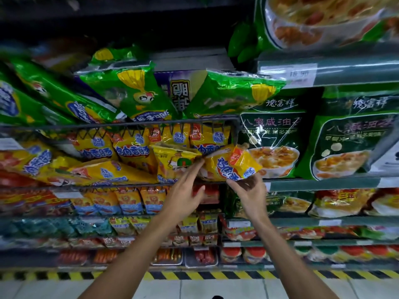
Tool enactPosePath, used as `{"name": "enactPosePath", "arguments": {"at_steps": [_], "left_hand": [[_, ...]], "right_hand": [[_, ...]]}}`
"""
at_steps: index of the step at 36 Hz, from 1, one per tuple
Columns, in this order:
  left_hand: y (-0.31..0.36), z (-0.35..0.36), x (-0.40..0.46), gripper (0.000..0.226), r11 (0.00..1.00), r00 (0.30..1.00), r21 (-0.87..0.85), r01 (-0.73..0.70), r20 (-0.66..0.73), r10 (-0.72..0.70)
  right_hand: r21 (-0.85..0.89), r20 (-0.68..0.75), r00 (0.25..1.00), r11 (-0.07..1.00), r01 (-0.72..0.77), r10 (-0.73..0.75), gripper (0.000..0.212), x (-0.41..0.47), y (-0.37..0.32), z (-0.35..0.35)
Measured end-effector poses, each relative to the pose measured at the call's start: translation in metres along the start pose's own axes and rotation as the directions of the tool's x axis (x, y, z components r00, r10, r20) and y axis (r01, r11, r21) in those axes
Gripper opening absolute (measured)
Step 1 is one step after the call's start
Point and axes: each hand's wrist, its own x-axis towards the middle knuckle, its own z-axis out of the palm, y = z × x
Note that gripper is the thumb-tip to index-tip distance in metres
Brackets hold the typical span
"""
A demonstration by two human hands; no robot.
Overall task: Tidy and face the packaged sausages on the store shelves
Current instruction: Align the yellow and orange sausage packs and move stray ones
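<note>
Head view: both arms reach up to the wire shelf (121, 124) row of yellow sausage packs. The right hand (251, 190), at about 3 o'clock from centre, grips the lower edge of a tilted yellow pack (232, 165), fingers curled under it, thumb in front. The left hand (185, 190), just beside it at 9 o'clock, has its fingers nearly straight, tips touching the same pack's left edge. More yellow packs (129, 152) lean in disorder toward 9 o'clock. Green packs (133, 93) sit at 12 o'clock; dark green bags (274, 130) stand at 3 o'clock.
</note>
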Motion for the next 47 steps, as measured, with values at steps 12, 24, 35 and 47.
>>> {"name": "enactPosePath", "arguments": {"at_steps": [12,24,35,47], "left_hand": [[-0.017,-0.008,0.017,0.088,0.999,0.999,-0.023,-0.047,-0.003,0.047],[-0.032,-0.031,0.043,0.059,0.996,0.983,0.086,-0.023,-0.178,0.038],[-0.031,-0.027,0.040,0.066,0.939,0.974,-0.341,-0.046,-0.225,-0.034],[-0.031,-0.018,0.049,0.042,0.997,0.995,0.071,-0.008,-0.100,0.016]], "right_hand": [[-0.083,-0.023,0.979,0.977,0.199,-0.201,0.067,-0.014,0.010,0.017],[-0.101,0.165,0.976,0.981,0.163,-0.145,0.042,0.019,-0.006,0.052],[-0.275,0.087,0.960,0.920,0.280,-0.266,0.026,0.047,0.002,0.053],[-0.533,0.194,0.946,0.781,0.324,-0.260,0.020,0.053,0.010,0.045]]}}
